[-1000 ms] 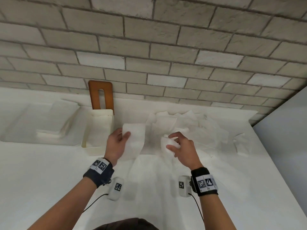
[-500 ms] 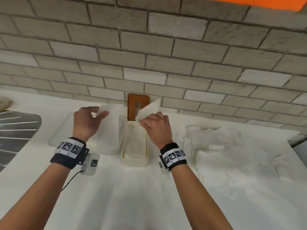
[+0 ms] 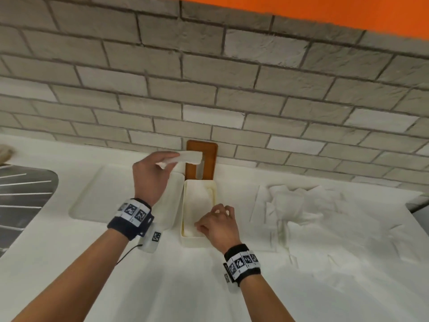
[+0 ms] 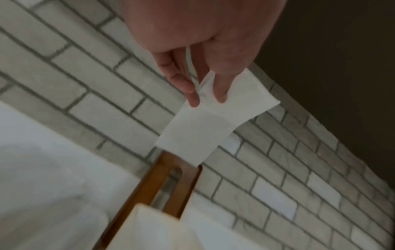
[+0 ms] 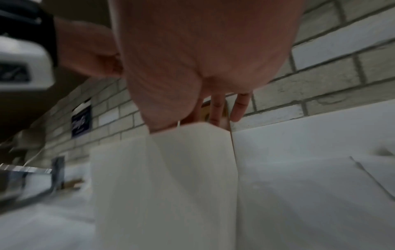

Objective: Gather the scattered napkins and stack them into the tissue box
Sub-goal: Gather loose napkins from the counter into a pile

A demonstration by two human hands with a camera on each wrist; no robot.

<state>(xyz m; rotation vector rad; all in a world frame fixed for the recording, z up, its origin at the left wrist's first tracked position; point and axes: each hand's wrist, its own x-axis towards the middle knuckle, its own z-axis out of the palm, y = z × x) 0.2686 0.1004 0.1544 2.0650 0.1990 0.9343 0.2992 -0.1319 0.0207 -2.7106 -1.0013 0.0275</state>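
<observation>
A cream tissue box (image 3: 183, 205) stands open on the white counter, with white napkins (image 3: 197, 198) lying inside. My right hand (image 3: 216, 220) is over its near end, and the fingers (image 5: 215, 110) reach straight down past the box wall (image 5: 160, 169). What the fingertips touch is hidden. My left hand (image 3: 170, 160) is raised left of the box, near the wall. It pinches a folded white napkin (image 3: 189, 157) between thumb and fingers. In the left wrist view, the napkin (image 4: 213, 121) hangs from the left hand (image 4: 207, 100). Loose napkins (image 3: 301, 205) lie scattered to the right.
A brown wooden lid with a slot (image 3: 209, 159) leans on the brick wall behind the box. A flat white tray (image 3: 104, 194) lies to the left of the box. A metal sink drainer (image 3: 23, 194) is at the far left.
My right hand has gone down into the near end of the box with its napkin. My left hand has lifted its napkin higher and toward the wooden lid.
</observation>
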